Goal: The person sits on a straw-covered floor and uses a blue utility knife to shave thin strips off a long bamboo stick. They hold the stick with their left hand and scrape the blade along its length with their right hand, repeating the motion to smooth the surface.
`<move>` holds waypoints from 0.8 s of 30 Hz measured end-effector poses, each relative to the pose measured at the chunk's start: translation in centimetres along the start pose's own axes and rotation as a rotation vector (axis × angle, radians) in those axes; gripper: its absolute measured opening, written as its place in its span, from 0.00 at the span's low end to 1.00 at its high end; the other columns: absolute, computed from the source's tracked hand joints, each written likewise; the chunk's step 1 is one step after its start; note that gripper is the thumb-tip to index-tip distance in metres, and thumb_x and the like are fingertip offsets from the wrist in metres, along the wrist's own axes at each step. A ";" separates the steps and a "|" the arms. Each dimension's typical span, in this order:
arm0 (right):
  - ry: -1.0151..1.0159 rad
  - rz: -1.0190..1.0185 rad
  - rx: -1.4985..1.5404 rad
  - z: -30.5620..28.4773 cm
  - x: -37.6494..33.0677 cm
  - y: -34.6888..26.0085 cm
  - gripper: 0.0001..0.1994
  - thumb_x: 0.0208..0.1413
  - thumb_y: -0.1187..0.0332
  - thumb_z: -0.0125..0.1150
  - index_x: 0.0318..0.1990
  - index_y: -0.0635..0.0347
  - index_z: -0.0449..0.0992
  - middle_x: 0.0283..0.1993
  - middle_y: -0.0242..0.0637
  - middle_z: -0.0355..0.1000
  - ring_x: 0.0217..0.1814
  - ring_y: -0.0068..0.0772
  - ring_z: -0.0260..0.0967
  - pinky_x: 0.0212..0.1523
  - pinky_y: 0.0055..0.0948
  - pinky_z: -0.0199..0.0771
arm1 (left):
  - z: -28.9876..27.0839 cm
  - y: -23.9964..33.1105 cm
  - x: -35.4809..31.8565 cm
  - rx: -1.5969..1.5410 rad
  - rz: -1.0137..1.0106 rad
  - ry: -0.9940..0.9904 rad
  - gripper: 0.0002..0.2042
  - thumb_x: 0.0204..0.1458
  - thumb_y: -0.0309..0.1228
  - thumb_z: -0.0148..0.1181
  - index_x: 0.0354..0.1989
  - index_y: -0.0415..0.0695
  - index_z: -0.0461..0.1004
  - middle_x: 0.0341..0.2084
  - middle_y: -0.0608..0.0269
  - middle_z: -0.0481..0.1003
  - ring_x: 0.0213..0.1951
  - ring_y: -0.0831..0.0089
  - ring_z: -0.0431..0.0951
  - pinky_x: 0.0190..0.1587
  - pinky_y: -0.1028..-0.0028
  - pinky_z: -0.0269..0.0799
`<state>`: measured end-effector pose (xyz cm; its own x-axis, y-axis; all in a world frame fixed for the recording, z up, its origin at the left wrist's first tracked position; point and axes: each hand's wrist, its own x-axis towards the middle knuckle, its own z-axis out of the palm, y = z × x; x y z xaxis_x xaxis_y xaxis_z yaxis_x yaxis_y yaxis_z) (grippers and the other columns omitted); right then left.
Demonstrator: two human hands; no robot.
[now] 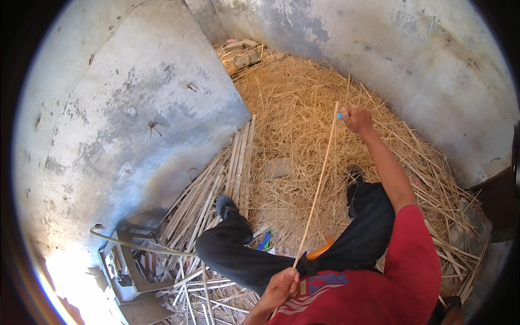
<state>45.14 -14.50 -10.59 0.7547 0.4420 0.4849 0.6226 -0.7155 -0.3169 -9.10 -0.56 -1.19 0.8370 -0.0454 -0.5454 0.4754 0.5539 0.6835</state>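
Note:
A long, thin, pale strip (321,179), which looks like split bamboo, slants up and away from my lap. Its near part is in my left hand (283,284), closed round it in front of my red shirt. Out at the far end, my stretched right arm ends in a closed right hand (357,119). A small blue object (339,116) pokes out of that fist beside the strip; the rest of it is hidden, so its kind is unclear. Whether the right fist touches the strip is also unclear. Something orange (322,248) lies by my lap, partly covered by my leg.
Straw-like shavings (303,92) cover the floor between my dark-trousered legs and the walls. Long flat strips (236,157) lie in a pile on the left. A wooden frame (122,265) stands at lower left. Bricks (246,58) sit in the far corner, under a stained wall (146,108).

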 end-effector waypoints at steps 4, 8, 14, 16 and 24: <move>-0.754 0.920 1.035 -2.7 0.4 -6.0 0.34 0.62 0.38 0.30 0.10 0.51 0.54 0.07 0.25 0.46 0.08 0.25 0.44 0.10 0.29 0.45 | -1.2 -1.8 0.3 0.145 0.118 0.042 0.14 0.67 0.38 0.39 0.33 0.43 0.65 0.13 0.74 0.60 0.16 0.87 0.56 0.19 0.83 0.53; -0.935 0.843 1.543 -2.2 -1.1 -7.2 0.33 0.59 0.31 0.27 0.16 0.48 0.55 0.08 0.22 0.45 0.06 0.19 0.39 0.09 0.24 0.41 | -1.3 -1.3 0.1 0.111 0.071 0.080 0.14 0.67 0.37 0.39 0.33 0.43 0.65 0.13 0.74 0.60 0.15 0.87 0.56 0.19 0.83 0.54; -0.114 0.510 1.186 -2.2 -2.4 -11.4 0.30 0.56 0.38 0.52 0.39 0.62 0.76 0.16 0.23 0.55 0.13 0.18 0.49 0.13 0.25 0.51 | -1.2 -0.6 0.2 0.065 0.143 0.120 0.14 0.67 0.38 0.40 0.32 0.43 0.65 0.12 0.74 0.61 0.15 0.87 0.57 0.19 0.84 0.54; 0.057 0.365 0.951 -2.1 -1.7 -12.5 0.27 0.58 0.44 0.55 0.46 0.64 0.75 0.19 0.23 0.57 0.15 0.18 0.52 0.16 0.24 0.54 | -0.9 -0.6 0.3 0.078 0.145 0.111 0.14 0.67 0.38 0.41 0.33 0.43 0.65 0.13 0.74 0.60 0.15 0.87 0.56 0.18 0.84 0.54; 0.318 0.581 1.050 -0.9 1.4 -9.6 0.18 0.65 0.53 0.50 0.32 0.58 0.73 0.16 0.24 0.59 0.12 0.15 0.51 0.12 0.23 0.50 | -0.1 -1.0 0.4 0.087 0.031 0.052 0.14 0.67 0.38 0.40 0.33 0.44 0.66 0.14 0.76 0.60 0.16 0.88 0.56 0.19 0.84 0.53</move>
<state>40.00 -7.49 -6.10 0.9815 -0.0513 0.1844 0.1881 0.0832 -0.9786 -9.30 -1.03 -2.10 0.8378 0.0152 -0.5458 0.4728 0.4797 0.7392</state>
